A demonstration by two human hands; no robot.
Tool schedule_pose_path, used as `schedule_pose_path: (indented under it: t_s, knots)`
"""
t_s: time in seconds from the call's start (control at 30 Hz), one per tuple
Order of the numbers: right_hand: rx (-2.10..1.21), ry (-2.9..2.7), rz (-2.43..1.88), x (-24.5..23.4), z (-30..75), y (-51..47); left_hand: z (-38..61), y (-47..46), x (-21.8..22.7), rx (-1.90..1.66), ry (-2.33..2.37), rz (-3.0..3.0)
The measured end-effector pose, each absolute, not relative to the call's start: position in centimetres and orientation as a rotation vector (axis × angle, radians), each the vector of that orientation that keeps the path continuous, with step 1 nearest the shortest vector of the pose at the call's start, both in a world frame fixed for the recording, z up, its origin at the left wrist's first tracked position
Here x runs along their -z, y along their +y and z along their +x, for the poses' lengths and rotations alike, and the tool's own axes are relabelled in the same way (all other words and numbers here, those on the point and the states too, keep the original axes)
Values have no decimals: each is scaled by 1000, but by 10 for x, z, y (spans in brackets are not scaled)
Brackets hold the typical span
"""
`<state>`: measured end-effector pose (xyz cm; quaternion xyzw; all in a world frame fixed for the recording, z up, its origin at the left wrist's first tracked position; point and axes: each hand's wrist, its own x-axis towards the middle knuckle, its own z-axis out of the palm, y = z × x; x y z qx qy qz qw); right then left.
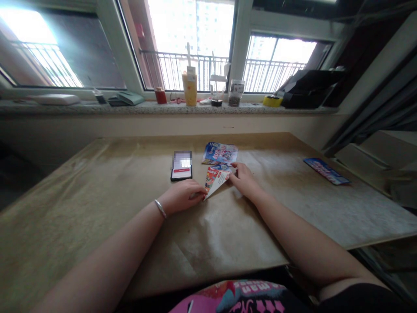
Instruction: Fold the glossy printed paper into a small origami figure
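Observation:
A printed paper leaflet [215, 179], with one corner folded over to show a white slanted flap, lies on the table between my hands. My left hand [184, 194] pinches its lower left tip between thumb and fingers. At its upper right corner my right hand [244, 178] closes thumb and fingertips on the paper's edge. Just beyond the leaflet is a small stack of blue printed leaflets [220, 153]. To the left of them, a phone [181, 173] with a lit screen lies near my left hand.
Brown paper covers the table [124, 174]. A folded blue leaflet [326, 171] lies at the right. On the windowsill [107, 109] stand a yellow drink cup [190, 89], a red-brown jar [160, 95], yellow tape [273, 101] and a black box [304, 92]. Cardboard boxes [378, 161] are at the right.

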<state>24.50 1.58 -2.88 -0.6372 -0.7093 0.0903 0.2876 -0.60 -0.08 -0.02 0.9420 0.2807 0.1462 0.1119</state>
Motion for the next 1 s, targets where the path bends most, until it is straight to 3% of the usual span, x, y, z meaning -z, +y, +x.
schedule_pose_path:
  t_s: [0.53,1.0]
  knots:
    - [-163,-2120,-1799,35,227,9,9,-1,15,-565,816,2771]
    - [-170,-2004,-1844,30,240,17,3,5,16,-446,770,2698]
